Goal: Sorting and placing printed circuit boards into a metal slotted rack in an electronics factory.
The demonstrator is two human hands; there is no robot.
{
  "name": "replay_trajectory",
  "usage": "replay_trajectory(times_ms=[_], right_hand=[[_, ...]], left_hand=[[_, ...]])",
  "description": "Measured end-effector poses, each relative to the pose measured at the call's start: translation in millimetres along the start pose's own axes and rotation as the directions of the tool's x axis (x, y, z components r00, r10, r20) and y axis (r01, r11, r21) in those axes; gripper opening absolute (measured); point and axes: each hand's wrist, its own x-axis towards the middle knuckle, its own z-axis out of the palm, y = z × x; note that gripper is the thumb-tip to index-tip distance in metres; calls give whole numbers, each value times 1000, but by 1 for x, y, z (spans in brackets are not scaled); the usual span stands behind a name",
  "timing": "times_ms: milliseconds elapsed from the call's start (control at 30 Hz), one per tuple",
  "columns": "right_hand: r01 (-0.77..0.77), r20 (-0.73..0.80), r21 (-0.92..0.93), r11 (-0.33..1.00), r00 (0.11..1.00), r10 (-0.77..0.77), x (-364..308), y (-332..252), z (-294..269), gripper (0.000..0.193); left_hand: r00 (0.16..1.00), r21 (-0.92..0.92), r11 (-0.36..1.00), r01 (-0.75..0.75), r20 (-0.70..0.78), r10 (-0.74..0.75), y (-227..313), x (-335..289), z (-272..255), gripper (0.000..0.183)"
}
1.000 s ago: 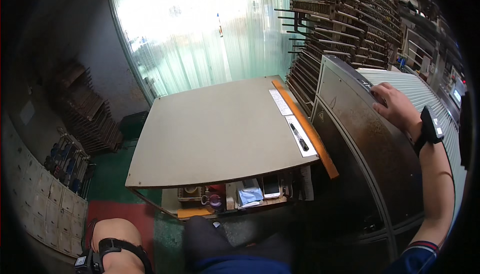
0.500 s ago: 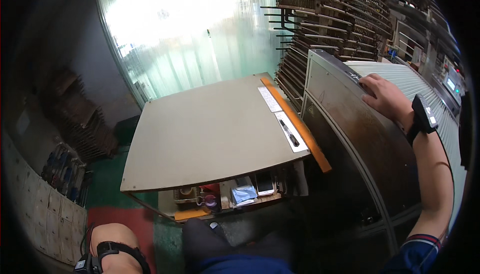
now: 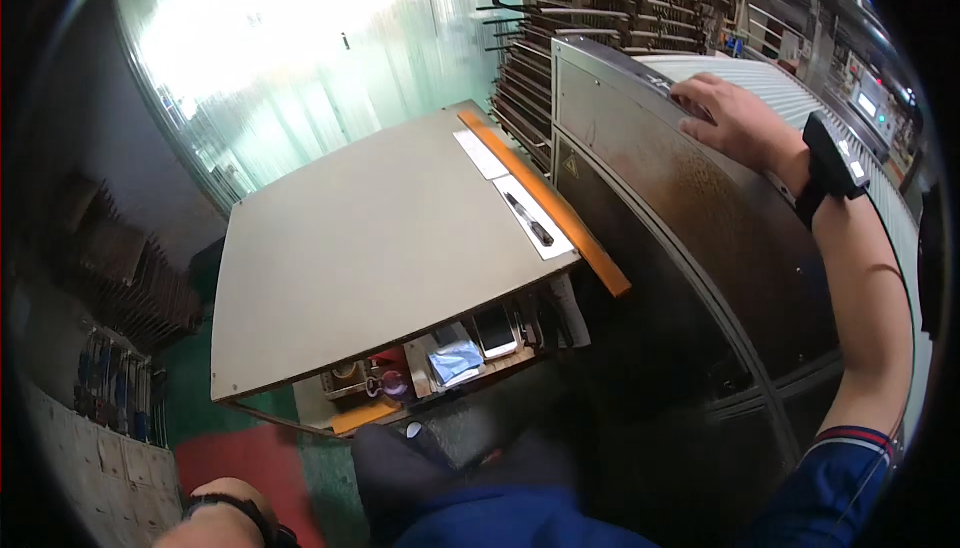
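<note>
My right hand rests palm down on the top edge of a tall metal cabinet at the right. Its thumb stands apart from the fingers, which bend loosely over the dark rim; nothing is held in them. A black band with a small box circles that wrist. Low at the left, only the rounded back of my left hand and a black wrist strap show; its fingers are hidden. Between the arms stands a pale table. A black pen lies on white paper at its right side.
An orange strip runs along the table's right edge and sticks out past its corner. The shelf below holds a phone, a blue folded cloth or packet and small items. Metal racks are stacked behind the cabinet; translucent curtain strips hang beyond the table.
The view has turned to the right, so the table and curtain sit further left. My right hand keeps its place on the cabinet edge. My left hand sits lower in the picture.
</note>
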Motion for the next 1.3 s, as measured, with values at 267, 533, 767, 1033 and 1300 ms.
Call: replay_trajectory(times_ms=[267,533,767,1033,1300], right_hand=[[11,-34,-70,997,999,-13,0,5,9,40],[9,-28,-74,997,1000,-12,2,2,4,39],[-59,68,-78,995,996,65,2,-11,-5,41],[-28,67,-85,996,997,34,3,-16,-5,42],[578,142,-379,722,808,-572,-3,-30,-8,32]], left_hand=[[458,230,587,776,433,-776,-37,-175,71,22],[11,560,209,802,336,-942,-15,-319,58,20],[-89,548,106,830,318,-944,-11,-324,59,23],[-149,479,19,878,309,-939,-14,-323,64,20],[11,485,186,854,340,-940,-18,-323,65,22]])
